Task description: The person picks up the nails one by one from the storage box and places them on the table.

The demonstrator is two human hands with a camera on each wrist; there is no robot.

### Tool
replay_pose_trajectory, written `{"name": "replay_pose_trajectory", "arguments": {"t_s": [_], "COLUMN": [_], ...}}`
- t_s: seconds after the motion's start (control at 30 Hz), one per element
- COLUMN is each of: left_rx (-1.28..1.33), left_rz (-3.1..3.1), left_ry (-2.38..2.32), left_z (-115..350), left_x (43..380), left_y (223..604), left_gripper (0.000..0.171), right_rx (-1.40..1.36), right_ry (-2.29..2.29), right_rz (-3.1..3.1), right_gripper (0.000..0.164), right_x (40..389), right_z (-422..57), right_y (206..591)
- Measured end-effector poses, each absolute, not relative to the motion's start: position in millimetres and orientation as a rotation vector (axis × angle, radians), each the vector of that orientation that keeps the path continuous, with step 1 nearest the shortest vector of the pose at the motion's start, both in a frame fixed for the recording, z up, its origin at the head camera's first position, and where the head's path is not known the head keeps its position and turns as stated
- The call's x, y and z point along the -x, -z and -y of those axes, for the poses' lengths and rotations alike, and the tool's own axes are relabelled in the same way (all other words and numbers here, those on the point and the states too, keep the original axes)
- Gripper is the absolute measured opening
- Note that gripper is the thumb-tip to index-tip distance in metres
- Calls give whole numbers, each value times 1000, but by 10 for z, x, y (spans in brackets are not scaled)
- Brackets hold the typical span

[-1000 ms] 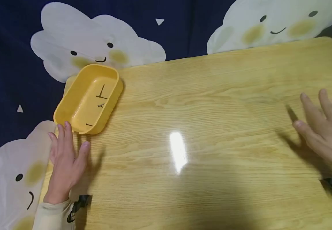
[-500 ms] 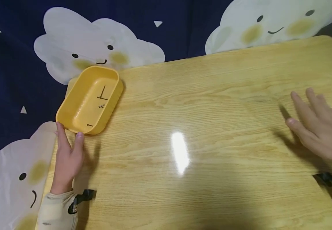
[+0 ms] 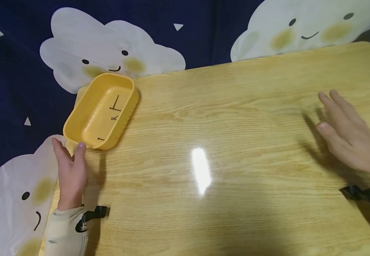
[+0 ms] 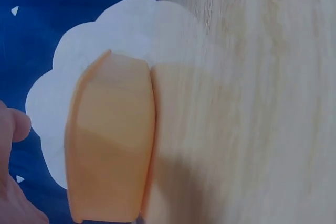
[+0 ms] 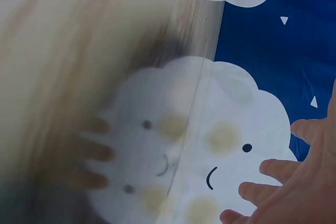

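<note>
A yellow plastic basket (image 3: 92,117) rests at the table's far left corner. On its floor lie several thin, dark pieces (image 3: 116,103) shaped like nails or screws. My left hand (image 3: 71,176) is just below the basket's near end, thumb tip overlapping the rim in the head view. The left wrist view has its fingers (image 4: 11,169) spread, with space between them and the basket's side wall (image 4: 113,145). Over the right part of the table hovers my right hand (image 3: 353,138), fingers extended and holding nothing. The right wrist view shows those fingers (image 5: 281,171) spread.
The wooden table (image 3: 236,117) has a glossy top with a bright light reflection near its middle. Behind and left of it hangs a dark blue cloth (image 3: 204,32) printed with white smiling clouds. Black straps (image 3: 89,217) with small devices sit on both wrists.
My left hand reached the basket's near rim, then its fingers came back off to the left. My right hand drifted left and turned. The basket stays in nearly the same place.
</note>
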State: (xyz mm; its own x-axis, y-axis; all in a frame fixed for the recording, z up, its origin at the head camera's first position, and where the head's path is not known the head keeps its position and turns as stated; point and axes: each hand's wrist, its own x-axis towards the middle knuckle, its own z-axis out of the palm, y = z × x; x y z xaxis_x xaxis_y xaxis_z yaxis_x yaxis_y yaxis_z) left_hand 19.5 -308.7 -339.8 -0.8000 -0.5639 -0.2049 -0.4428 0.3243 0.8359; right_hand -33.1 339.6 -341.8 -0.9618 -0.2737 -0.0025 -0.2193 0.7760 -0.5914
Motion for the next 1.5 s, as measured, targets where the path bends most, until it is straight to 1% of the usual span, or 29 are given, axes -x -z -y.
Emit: {"name": "replay_pose_trajectory", "arguments": {"t_s": [0.2,0.5,0.83,0.97,1.23,1.5], "left_rx": [-991,-1013,-728,-699,-810,-786], "left_rz": [2214,2137,2049,2020,2104,2143], "left_ry": [1720,1748,1849,1865,1799,1730], "left_z": [3081,3080,3067,3072,3102,3139], "left_x": [-145,-37,87,103,120,132], "left_y": [3431,3449,3541,3568,3585,3606], "left_gripper": [86,88,97,97,90,87], "right_rx": [417,446,466,474,314,156], "right_ry": [963,1032,1151,1153,1263,1267], "right_rz": [-2865,-2847,-2821,-2824,-2719,-2692], "right_gripper": [66,64,60,58,56,59], "right_x": [391,507,638,692,766,920], "right_z": [-3311,-3220,-3131,-3109,-3079,-2954], "right_y": [3409,3444,3492,3497,3506,3456]}}
